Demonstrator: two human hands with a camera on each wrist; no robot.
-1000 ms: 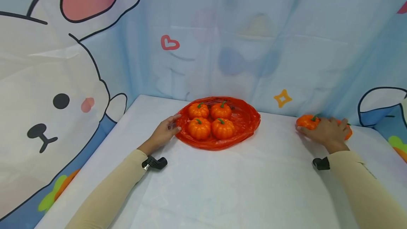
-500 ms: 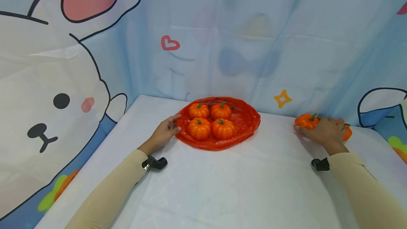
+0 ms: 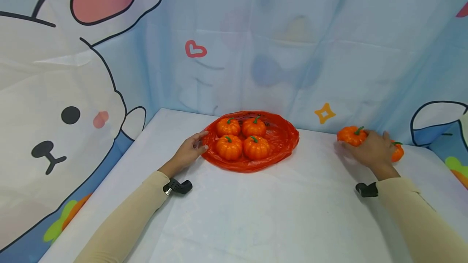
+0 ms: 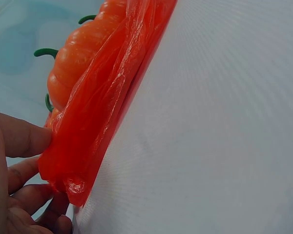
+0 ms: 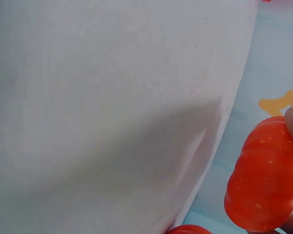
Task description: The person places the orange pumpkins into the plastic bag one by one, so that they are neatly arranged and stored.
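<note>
In the head view, a round red plastic bag, opened out with its rim rolled, lies on the table and holds several orange toy pumpkins with green stems. My left hand is at the bag's left edge. The left wrist view shows its thumb against one side of the red plastic and its fingers on the other. At the far right, my right hand grips a toy pumpkin between thumb and fingers; the right wrist view shows this pumpkin lifted off the table.
Another toy pumpkin stands on the table just right of my right hand, partly hidden by it. A white cloth covers the table. A blue printed curtain hangs along the back edge and both sides.
My right hand has lifted its pumpkin slightly and shifted a little left, uncovering more of the gap before the other pumpkin. The left hand and the bag have stayed put.
</note>
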